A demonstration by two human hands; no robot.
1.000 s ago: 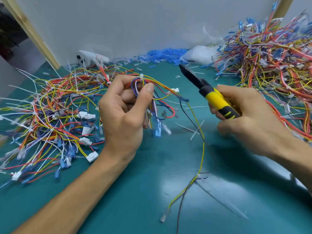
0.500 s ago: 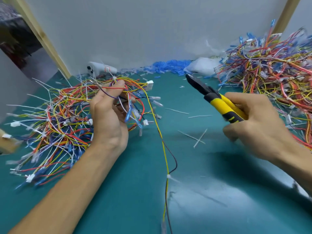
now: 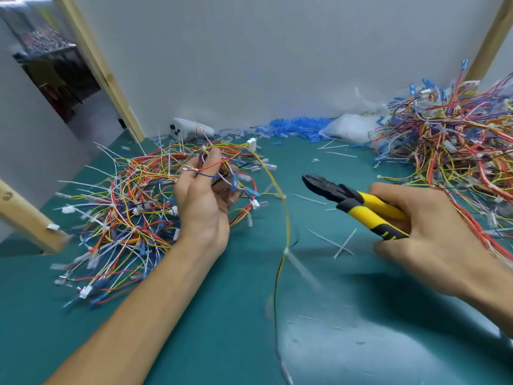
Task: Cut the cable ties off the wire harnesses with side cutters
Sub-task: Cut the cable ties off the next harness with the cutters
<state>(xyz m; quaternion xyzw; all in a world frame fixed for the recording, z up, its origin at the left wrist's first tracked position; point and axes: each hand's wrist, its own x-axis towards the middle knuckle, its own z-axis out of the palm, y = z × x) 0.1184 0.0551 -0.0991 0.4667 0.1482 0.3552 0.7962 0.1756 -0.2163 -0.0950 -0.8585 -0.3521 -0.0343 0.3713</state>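
– On the teal surface [image 3: 222, 315], seen from the head camera, what does the left hand [image 3: 204, 215] have?

– Its fingers are curled round a wire harness [image 3: 219, 165], with red, blue and yellow leads looped over the fingertips. The hand sits at the right edge of the left pile of harnesses [image 3: 119, 212]. One long yellow-and-black strand [image 3: 286, 218] hangs from the bundle toward the near edge. It is blurred, with a white cable tie [image 3: 286, 250] on it.

– And the right hand [image 3: 433, 234]?

– It grips the side cutters [image 3: 361, 209] by their yellow-and-black handles. The dark nose points left toward the held harness and is apart from it, touching no wire. The jaws look closed together.

– What else lies around?

– A bigger heap of harnesses [image 3: 458, 151] fills the far right, just behind the right hand. Cut tie pieces [image 3: 342, 244] lie on the surface between the hands, two of them crossed. Along the white wall [image 3: 277, 65] runs a drift of blue terminal sleeves [image 3: 294, 129], with a clear plastic bag [image 3: 352, 129] beside it. A small white device [image 3: 191, 130] sits near the wooden post [image 3: 102, 70].
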